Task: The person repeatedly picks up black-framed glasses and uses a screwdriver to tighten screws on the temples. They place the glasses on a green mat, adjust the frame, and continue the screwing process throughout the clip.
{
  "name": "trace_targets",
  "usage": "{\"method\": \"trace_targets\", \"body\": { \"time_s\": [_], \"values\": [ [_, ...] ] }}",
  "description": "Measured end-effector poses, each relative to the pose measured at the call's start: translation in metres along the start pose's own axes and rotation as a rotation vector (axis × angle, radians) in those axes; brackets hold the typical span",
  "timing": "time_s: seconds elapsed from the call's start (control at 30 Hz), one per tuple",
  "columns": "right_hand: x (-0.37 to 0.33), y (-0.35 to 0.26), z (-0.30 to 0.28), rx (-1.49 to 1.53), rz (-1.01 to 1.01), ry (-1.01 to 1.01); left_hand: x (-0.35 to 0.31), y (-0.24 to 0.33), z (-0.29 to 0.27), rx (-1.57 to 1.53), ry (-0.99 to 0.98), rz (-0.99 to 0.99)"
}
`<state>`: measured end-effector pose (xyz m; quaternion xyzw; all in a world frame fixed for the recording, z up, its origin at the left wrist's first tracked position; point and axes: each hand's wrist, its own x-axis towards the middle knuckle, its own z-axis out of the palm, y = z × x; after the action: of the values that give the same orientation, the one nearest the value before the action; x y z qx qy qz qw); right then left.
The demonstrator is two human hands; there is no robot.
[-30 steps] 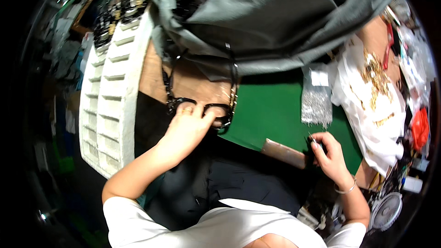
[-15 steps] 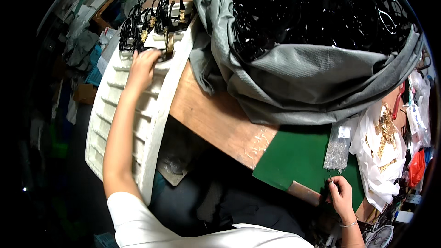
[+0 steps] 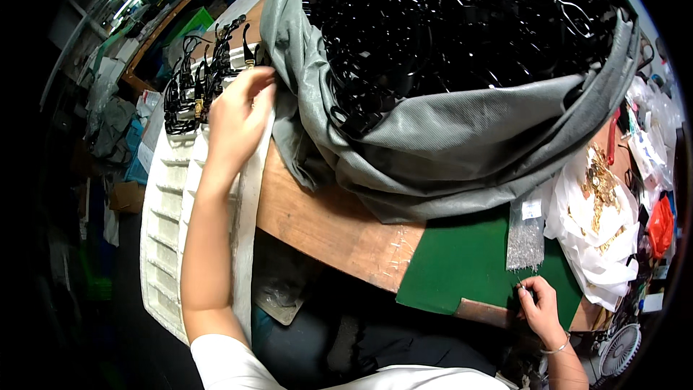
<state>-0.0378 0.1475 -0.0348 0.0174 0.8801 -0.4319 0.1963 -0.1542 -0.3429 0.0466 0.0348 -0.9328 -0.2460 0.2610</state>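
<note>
My left hand (image 3: pixel 240 117) is over the right rim of a white compartmented tray (image 3: pixel 164 235), beside the grey sack (image 3: pixel 462 126). Its fingers curve to the right with the thumb apart, and nothing shows between them. Black eyeglass frames (image 3: pixel 198 90) with gold-coloured trim on their arms stand in the tray's far compartments, partly behind this hand. At the lower right, my right hand (image 3: pixel 541 312) pinches a thin dark pointed tool (image 3: pixel 519 279) above a green mat (image 3: pixel 462 263); its exact kind is too small to make out.
Glossy black eyeglass frames (image 3: pixel 462 29) fill the sack on the wooden table (image 3: pixel 332 220). On the mat lies a clear bag of tiny silvery parts (image 3: pixel 525 242). Beside it, a white plastic bag holds gold-coloured pieces (image 3: pixel 599 180). A small fan (image 3: pixel 619 350) stands at the lower right.
My left hand has left the eyeglass frames in the tray and moved right, toward the sack. My right hand stays near the mat with its tool. The whole view has shifted slightly.
</note>
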Motion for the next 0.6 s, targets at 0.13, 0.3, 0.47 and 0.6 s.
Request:
{"method": "trace_targets", "body": {
  "time_s": [0.13,0.3,0.47,0.6],
  "values": [
    [-0.003,-0.007,-0.005,-0.077,-0.075,-0.006,0.075,0.025,0.051,0.101,0.004,-0.16],
    [-0.008,0.004,-0.016,-0.056,-0.198,-0.105,0.132,0.004,0.082,0.108,0.265,-0.191],
    [-0.016,0.01,-0.031,0.126,-0.142,-0.131,0.13,0.063,-0.008,-0.64,0.174,-0.151],
    [-0.017,0.015,-0.061,0.247,-0.101,-0.156,0.085,0.041,-0.08,0.16,0.13,0.184]
  ]
}}
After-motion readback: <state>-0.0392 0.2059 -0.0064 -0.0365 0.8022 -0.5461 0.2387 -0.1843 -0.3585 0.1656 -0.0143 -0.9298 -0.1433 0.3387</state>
